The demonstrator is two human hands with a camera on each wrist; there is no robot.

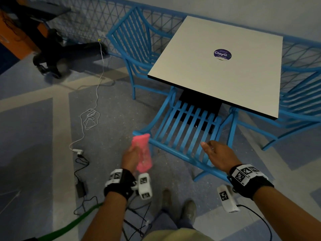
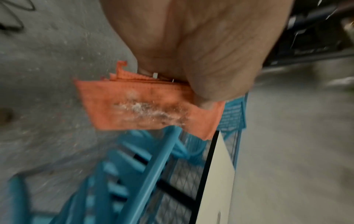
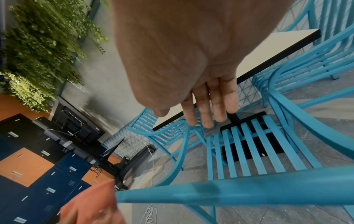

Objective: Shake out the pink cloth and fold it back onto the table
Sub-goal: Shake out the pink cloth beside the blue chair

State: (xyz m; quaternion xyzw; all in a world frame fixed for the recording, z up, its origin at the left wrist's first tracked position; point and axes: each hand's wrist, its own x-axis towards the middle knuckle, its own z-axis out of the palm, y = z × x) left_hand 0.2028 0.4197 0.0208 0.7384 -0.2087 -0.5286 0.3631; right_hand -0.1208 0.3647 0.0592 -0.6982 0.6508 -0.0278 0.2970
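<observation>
Our left hand [image 1: 130, 158] grips the folded pink waffle-weave cloth [image 1: 142, 152]; our right hand [image 1: 219, 154] hovers, fingers straight, above the blue slatted metal chair [image 1: 184, 129].

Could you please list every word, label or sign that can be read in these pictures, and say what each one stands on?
"ClayG", then a letter lost in glare: on the round purple sticker on the white table.
Smaller lines on that sticker: too small to read.
Black-and-white square codes on the wrist bands: patterns, not words.
Tags on the lockers: blurred, unreadable.
</observation>
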